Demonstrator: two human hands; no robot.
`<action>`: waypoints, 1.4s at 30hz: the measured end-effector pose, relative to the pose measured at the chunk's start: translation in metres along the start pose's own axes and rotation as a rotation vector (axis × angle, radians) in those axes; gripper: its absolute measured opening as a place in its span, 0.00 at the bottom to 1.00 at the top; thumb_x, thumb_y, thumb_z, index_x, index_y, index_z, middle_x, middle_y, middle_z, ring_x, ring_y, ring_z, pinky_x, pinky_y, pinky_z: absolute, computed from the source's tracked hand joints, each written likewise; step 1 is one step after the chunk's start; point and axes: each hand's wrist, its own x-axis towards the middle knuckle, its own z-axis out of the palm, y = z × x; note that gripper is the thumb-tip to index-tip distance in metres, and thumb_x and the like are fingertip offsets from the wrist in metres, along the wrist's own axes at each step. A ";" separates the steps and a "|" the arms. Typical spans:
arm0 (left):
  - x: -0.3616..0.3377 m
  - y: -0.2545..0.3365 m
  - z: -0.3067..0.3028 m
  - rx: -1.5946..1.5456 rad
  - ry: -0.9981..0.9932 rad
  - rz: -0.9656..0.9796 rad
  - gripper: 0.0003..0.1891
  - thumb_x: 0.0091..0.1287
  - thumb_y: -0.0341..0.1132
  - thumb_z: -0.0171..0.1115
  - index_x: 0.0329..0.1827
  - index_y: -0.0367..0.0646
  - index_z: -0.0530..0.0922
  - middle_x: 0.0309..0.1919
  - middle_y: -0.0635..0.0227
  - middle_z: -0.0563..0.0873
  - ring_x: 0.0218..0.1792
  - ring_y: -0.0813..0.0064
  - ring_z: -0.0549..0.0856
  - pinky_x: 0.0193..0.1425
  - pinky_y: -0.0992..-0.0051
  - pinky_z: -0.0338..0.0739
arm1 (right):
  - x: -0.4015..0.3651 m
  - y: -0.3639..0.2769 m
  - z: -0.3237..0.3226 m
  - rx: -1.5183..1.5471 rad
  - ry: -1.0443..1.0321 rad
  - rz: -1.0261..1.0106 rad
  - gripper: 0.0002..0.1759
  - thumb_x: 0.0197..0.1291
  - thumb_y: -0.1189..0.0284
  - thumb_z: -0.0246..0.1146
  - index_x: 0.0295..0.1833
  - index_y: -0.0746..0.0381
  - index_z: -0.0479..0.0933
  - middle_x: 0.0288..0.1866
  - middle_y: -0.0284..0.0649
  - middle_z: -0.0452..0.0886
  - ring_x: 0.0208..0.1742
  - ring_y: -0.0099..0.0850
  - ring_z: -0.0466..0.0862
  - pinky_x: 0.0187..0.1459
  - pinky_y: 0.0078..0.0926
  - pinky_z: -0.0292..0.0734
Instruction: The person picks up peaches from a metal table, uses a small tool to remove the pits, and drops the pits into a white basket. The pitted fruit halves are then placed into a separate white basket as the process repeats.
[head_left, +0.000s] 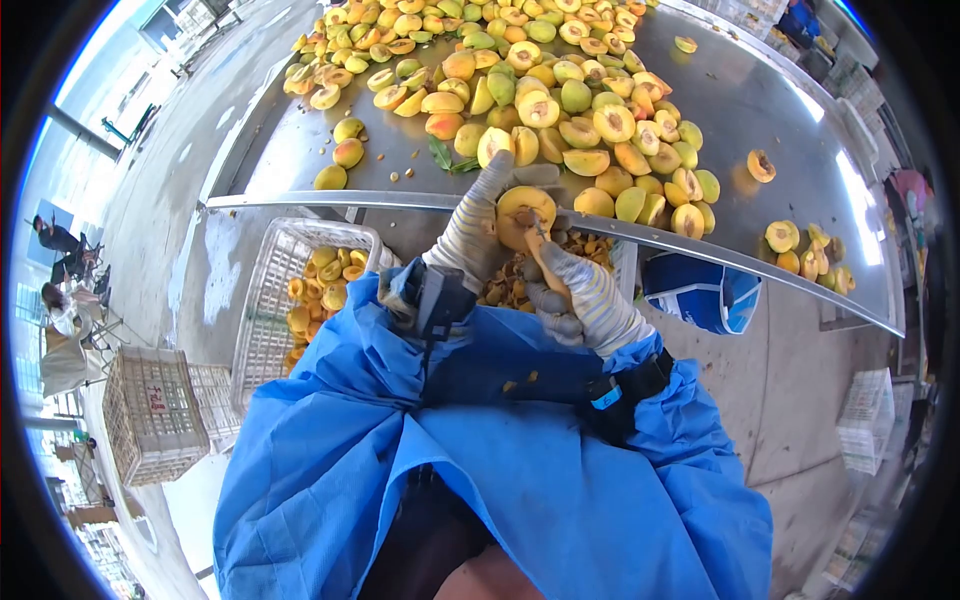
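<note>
My left hand, in a striped knit glove, holds a yellow peach half with its cut face up. A wooden-handled pitting tool is gripped in my gloved right hand, its tip at the brown middle of that peach half. Both hands are just in front of the table's metal edge. Under them, partly hidden by the hands and sleeves, is a container of orange-brown fruit pieces.
Halved peaches are heaped on the metal table. A white crate of peach halves stands left below the table, a blue-and-white bag to the right. Stacked crates and seated people are farther left.
</note>
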 end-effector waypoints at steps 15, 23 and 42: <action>-0.008 -0.014 0.012 0.077 0.189 0.152 0.27 0.66 0.57 0.66 0.52 0.41 0.79 0.46 0.55 0.85 0.41 0.60 0.87 0.45 0.60 0.85 | 0.005 0.018 0.013 -0.220 0.122 -0.144 0.27 0.70 0.41 0.55 0.44 0.56 0.74 0.19 0.29 0.70 0.11 0.20 0.67 0.11 0.19 0.59; -0.003 -0.012 0.014 -0.034 0.121 0.060 0.28 0.66 0.60 0.65 0.52 0.44 0.79 0.43 0.57 0.87 0.43 0.56 0.88 0.48 0.56 0.85 | 0.009 0.012 0.006 0.254 -0.239 -0.001 0.24 0.72 0.44 0.53 0.43 0.55 0.73 0.18 0.27 0.67 0.09 0.18 0.63 0.10 0.16 0.57; -0.130 0.116 -0.048 2.096 0.799 0.161 0.21 0.63 0.46 0.70 0.56 0.47 0.83 0.53 0.49 0.85 0.54 0.52 0.84 0.59 0.62 0.77 | -0.027 -0.027 -0.055 -1.661 0.428 -0.363 0.28 0.65 0.50 0.63 0.52 0.66 0.79 0.39 0.61 0.83 0.46 0.57 0.83 0.48 0.47 0.77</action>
